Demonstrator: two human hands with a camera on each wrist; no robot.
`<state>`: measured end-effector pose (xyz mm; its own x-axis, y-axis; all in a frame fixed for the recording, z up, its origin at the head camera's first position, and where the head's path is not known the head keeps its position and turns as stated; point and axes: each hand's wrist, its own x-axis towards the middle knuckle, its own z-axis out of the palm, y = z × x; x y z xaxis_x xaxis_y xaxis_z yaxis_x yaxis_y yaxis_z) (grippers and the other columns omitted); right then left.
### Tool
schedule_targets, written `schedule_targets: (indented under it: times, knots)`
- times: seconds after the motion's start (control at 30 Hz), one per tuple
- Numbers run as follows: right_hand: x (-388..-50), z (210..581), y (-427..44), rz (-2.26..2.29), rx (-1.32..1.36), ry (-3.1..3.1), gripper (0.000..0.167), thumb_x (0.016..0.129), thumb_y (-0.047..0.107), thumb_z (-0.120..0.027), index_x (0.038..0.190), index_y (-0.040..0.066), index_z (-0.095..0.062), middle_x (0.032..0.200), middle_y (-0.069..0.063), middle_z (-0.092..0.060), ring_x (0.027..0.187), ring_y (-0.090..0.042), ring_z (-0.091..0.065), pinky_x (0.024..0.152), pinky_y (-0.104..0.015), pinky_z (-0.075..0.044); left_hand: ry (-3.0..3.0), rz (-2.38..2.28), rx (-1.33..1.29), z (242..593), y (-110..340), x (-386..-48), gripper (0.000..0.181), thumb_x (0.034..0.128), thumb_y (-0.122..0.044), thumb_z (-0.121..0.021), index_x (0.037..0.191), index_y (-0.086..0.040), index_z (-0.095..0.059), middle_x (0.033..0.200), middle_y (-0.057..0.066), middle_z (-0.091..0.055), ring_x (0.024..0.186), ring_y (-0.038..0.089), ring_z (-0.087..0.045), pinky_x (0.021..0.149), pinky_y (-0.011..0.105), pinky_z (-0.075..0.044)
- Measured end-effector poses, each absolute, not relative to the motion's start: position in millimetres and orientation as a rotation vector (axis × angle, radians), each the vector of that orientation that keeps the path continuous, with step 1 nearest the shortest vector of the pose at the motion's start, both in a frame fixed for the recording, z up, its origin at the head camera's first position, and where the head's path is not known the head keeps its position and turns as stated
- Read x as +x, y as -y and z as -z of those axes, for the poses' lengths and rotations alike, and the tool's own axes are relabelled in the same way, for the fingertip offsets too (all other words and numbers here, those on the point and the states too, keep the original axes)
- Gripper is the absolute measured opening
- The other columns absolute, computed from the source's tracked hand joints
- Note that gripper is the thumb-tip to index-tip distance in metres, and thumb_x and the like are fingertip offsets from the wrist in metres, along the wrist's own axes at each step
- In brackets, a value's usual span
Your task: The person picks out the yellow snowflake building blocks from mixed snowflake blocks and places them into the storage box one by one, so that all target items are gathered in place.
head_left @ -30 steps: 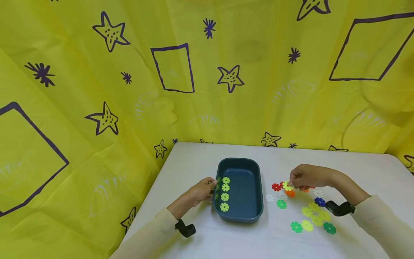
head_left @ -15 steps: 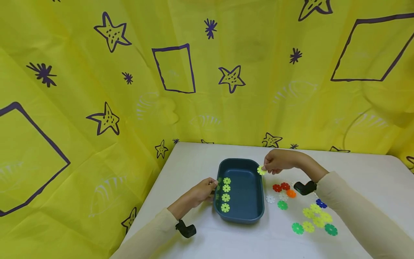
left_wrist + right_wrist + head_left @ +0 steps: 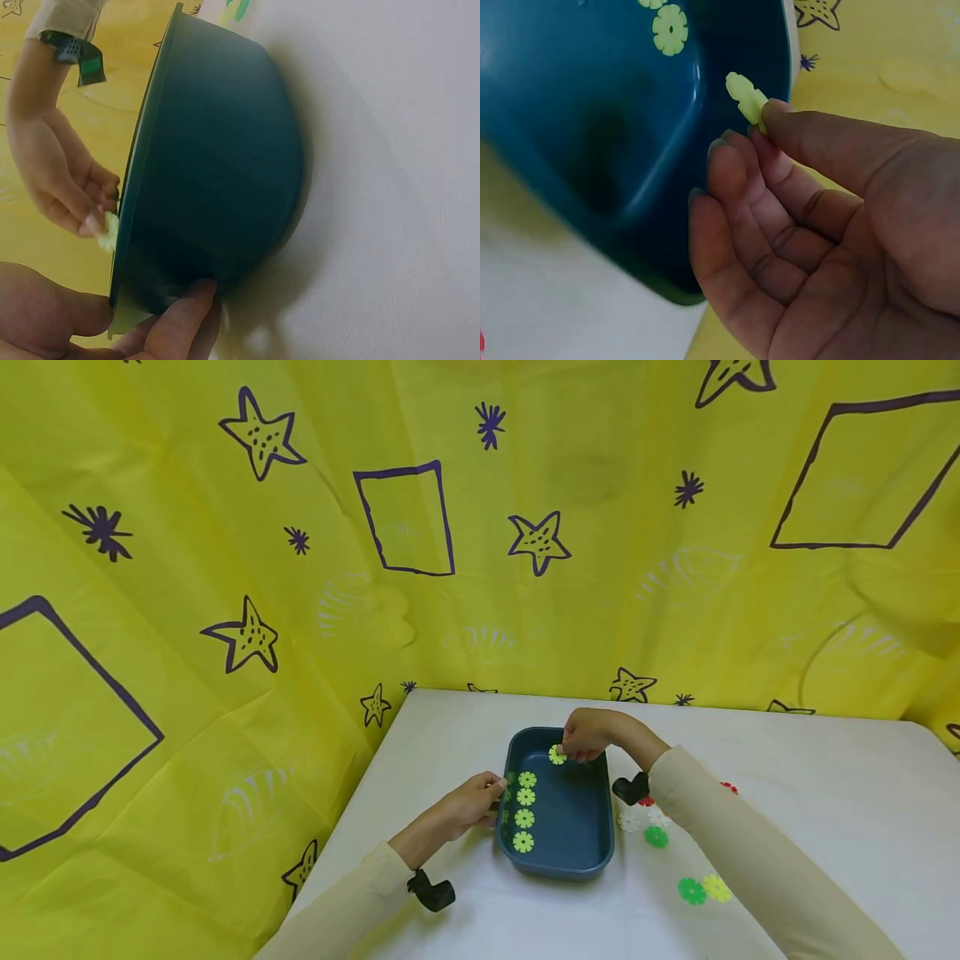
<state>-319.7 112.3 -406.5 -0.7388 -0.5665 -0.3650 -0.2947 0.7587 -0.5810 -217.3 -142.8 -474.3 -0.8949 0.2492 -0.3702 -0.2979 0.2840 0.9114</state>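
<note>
- Seen from the head view, with twelve o'clock toward the yellow curtain (image 3: pixel 420 643), the yellow-green disc (image 3: pixel 557 755) is near twelve o'clock over the blue tray (image 3: pixel 570 827).
- The right hand (image 3: pixel 588 735) reaches in from about one o'clock and pinches that disc between thumb and fingers; the disc sits at about eight o'clock from the hand.
- The left hand (image 3: pixel 475 799) grasps the tray's wall at nine o'clock; from it, the pinched disc lies toward two o'clock.
- A row of four discs (image 3: pixel 526 796) runs inside the tray from ten to eight o'clock, directly beside the wall the left hand holds.
- On the white table (image 3: pixel 450 727), around three to four o'clock outside the tray, lie a white disc (image 3: pixel 628 821) and a green disc (image 3: pixel 656 837), with more loose pieces partly covered by the right sleeve (image 3: pixel 720 827).
- The left wrist view reveals what the head view hides: the left fingertips pressed against the tray's outer wall, the thumb at the rim.
- The right wrist view shows the pinched disc tilted nearly edge-on, apart from the tray floor, with the other fingers curled loosely below; in the head view its face shows.
</note>
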Motion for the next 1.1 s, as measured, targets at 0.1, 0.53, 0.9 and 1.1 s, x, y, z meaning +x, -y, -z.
schedule_targets:
  times: [0.1, 0.53, 0.9, 1.1]
  knots:
    - [-322, 409, -102, 0.653, -0.588, -2.430, 0.026, 0.105, 0.021, -0.067, 0.093, -0.001, -0.075, 0.084, -0.004, -0.070, 0.077, -0.015, -0.067, 0.078, -0.032, -0.062, -2.116, -1.643, -0.046, 475, 144, -217, 0.028, 0.1157, -0.020, -0.044, 0.126, 0.004, -0.053, 0.122, 0.016, -0.061, 0.112, 0.027, -0.063, 0.099, 0.045, -0.058]
    - [-326, 425, -75, 0.750, -0.325, -2.359, 0.025, 0.105, 0.023, -0.067, 0.091, 0.003, -0.073, 0.079, -0.002, -0.065, 0.073, -0.012, -0.064, 0.081, -0.028, -0.061, -2.116, -1.632, -0.038, 474, 145, -217, 0.028, 0.1159, -0.020, -0.043, 0.127, 0.004, -0.052, 0.128, 0.018, -0.060, 0.120, 0.030, -0.062, 0.103, 0.048, -0.056]
    - [-326, 442, -68, 0.836, -0.231, -2.338, 0.027, 0.104, 0.022, -0.068, 0.083, 0.005, -0.071, 0.074, -0.002, -0.066, 0.069, -0.011, -0.065, 0.078, -0.028, -0.061, -2.115, -1.628, -0.032, 472, 145, -216, 0.028, 0.1160, -0.021, -0.042, 0.127, 0.004, -0.052, 0.132, 0.020, -0.058, 0.126, 0.035, -0.060, 0.105, 0.049, -0.054]
    - [-323, 447, -61, 0.856, -0.181, -2.367, 0.027, 0.104, 0.021, -0.068, 0.082, 0.004, -0.071, 0.072, -0.002, -0.066, 0.067, -0.011, -0.064, 0.073, -0.027, -0.061, -2.099, -1.640, -0.022, 472, 145, -216, 0.028, 0.1160, -0.020, -0.042, 0.126, 0.004, -0.052, 0.131, 0.020, -0.059, 0.127, 0.035, -0.060, 0.107, 0.051, -0.053]
